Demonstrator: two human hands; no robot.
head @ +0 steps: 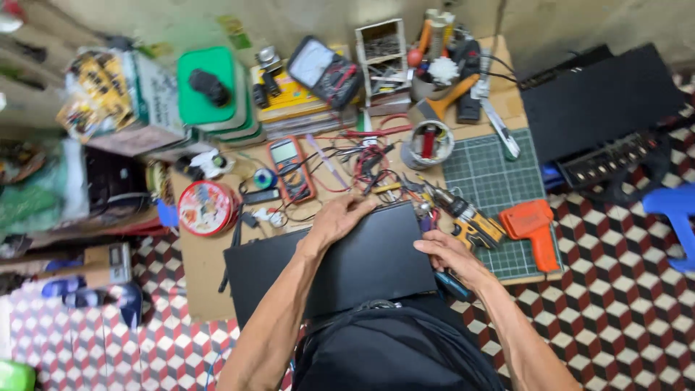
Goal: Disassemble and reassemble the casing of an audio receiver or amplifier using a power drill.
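Black case (362, 264) under both hands, plain matte. Cutting mat (486, 174): dark green, pale grid lines. Glue gun (534, 230): orange. Drill (470, 221): yellow and black. Multimeter (291, 168): orange-red shell, grey screen. Round tin (206, 208): red with white print. Box lid (206, 87): bright green, black lump on top. Floor (622, 289): red, white and black cube-pattern tiles. Stool (677, 210): blue. Second case (601, 98) far right: black. Worktop (199, 268): brown cardboard. Wires (365, 156): red and black tangle.
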